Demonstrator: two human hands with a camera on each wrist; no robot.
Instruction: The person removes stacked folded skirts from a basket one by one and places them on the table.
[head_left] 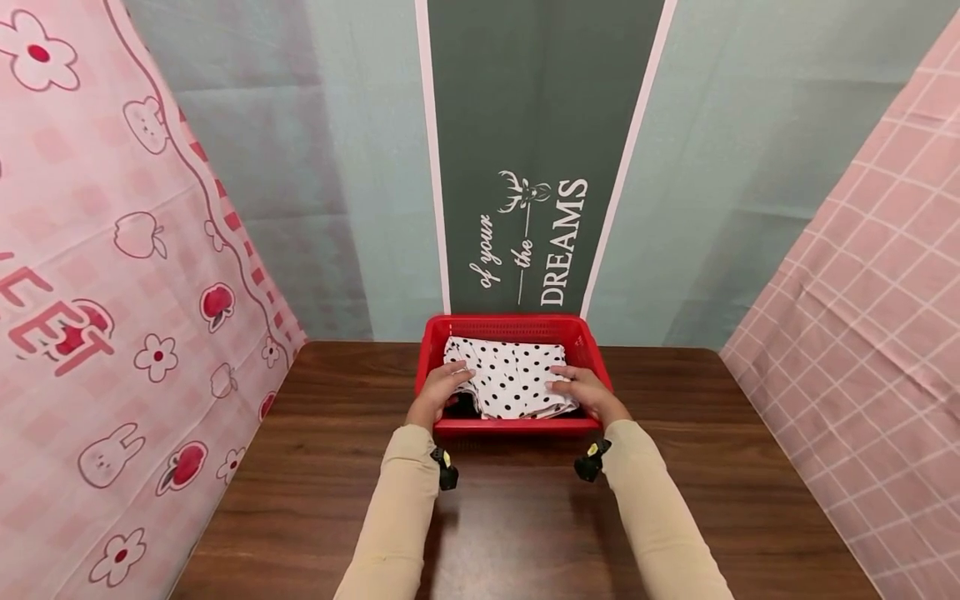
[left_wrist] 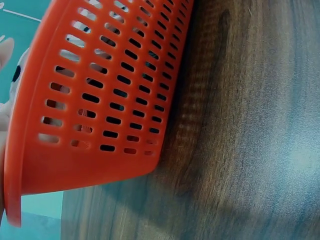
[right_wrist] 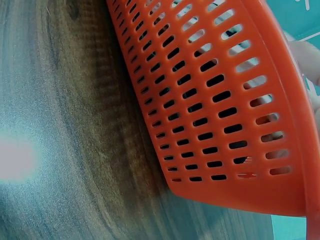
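A folded white cloth with black polka dots [head_left: 517, 379] lies inside a red plastic basket [head_left: 517, 426]. My left hand [head_left: 441, 390] reaches over the basket's near left side and holds the cloth's left edge, fingers laid over its top. At the opposite edge my right hand [head_left: 588, 392] holds the cloth in the same way, two digits spread on the dots. Part of each hand is hidden inside the basket; skin tones show through the slots of the basket wall [right_wrist: 240, 200] in the right wrist view. Something dark shows below the cloth's front left corner.
The basket stands at the back of a brown wooden table [head_left: 517, 517]. Behind it hangs a grey-green curtain [head_left: 547, 100] with white lettering. Pink patterned cloths [head_left: 112, 333] hang on the left and right. A black wrist camera [head_left: 445, 468] sits on each forearm.
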